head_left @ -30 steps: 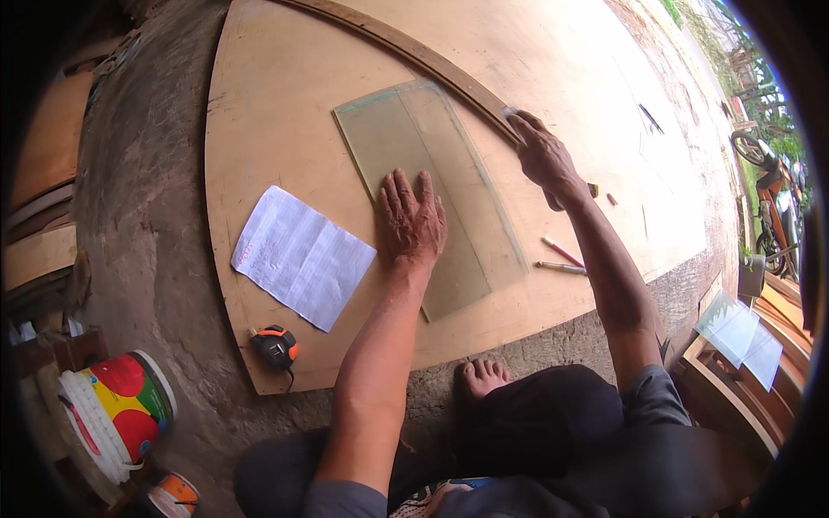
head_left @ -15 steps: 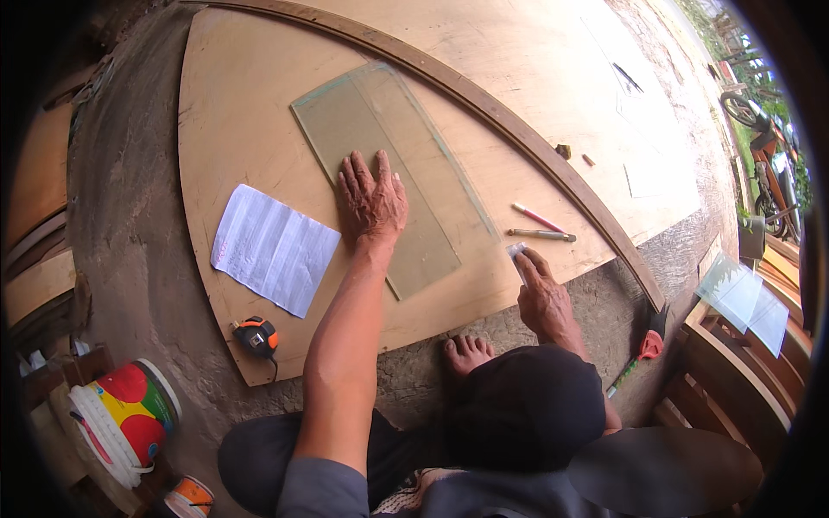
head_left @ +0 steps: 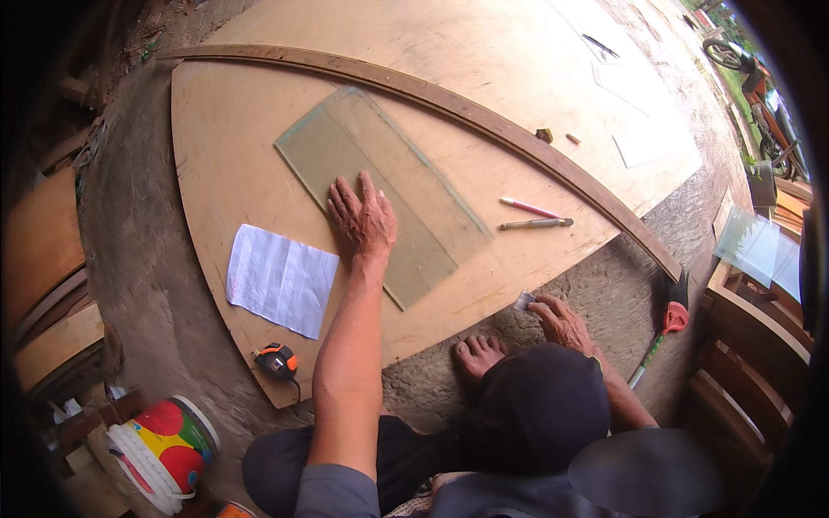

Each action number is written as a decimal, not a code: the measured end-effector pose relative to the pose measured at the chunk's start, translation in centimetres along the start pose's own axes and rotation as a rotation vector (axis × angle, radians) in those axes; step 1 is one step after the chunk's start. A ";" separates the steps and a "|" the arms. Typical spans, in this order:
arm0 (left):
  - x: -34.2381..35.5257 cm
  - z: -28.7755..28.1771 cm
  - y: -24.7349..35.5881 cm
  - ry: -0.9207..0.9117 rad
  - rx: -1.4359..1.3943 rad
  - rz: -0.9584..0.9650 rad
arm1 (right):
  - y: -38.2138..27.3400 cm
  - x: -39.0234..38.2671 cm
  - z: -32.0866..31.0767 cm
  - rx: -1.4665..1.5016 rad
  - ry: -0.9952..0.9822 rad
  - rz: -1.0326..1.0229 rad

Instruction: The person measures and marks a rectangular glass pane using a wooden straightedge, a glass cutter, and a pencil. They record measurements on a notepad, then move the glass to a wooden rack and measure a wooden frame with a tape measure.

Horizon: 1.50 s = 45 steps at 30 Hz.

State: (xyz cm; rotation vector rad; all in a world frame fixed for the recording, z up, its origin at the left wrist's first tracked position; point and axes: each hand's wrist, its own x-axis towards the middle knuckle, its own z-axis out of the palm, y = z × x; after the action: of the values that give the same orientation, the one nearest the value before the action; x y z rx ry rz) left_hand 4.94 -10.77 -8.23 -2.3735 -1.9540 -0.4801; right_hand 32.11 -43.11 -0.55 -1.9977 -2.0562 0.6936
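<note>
My left hand [head_left: 361,220] rests with fingers spread on a rectangular greenish glass pane [head_left: 414,224], which lies on a large plywood sheet [head_left: 229,155]. My right hand [head_left: 561,324] is closed on a small pale, translucent item [head_left: 524,301] over the floor just past the sheet's front edge, by my knee. A creased white paper [head_left: 281,278] and an orange-black tape measure [head_left: 275,361] lie left of my forearm. A red-and-white pen [head_left: 527,207] and a metal glass cutter [head_left: 536,223] lie right of the pane. A long wooden strip [head_left: 466,112] crosses the sheet behind them.
Colourful buckets [head_left: 164,451] stand at lower left beside stacked boards [head_left: 47,250]. A red-headed brush [head_left: 673,318] lies on the floor at right, near wooden racks [head_left: 756,363] with glass sheets [head_left: 758,244]. A motorbike [head_left: 768,112] is at upper right.
My right hand has moved from the wooden strip down past the sheet's front edge toward my knee, carrying the small pale item. My left hand stays on the pane. The view has shifted.
</note>
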 end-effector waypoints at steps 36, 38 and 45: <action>0.7 -0.5 -0.8 -0.115 -0.169 -0.007 | 10.5 16.3 -16.8 -0.411 -0.083 0.214; 0.7 -0.7 -1.0 -0.106 -0.188 0.007 | 9.1 14.2 -17.5 -0.366 -0.074 0.167; -0.3 -2.2 -0.7 -0.025 -0.220 -0.132 | 1.7 9.5 -12.1 -0.280 -0.038 0.230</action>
State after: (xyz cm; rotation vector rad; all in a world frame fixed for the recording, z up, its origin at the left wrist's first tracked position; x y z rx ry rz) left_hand 3.74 -11.37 -6.36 -2.3921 -2.1837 -0.7102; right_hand 38.34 -31.45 7.47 -2.4219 -2.0615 0.5073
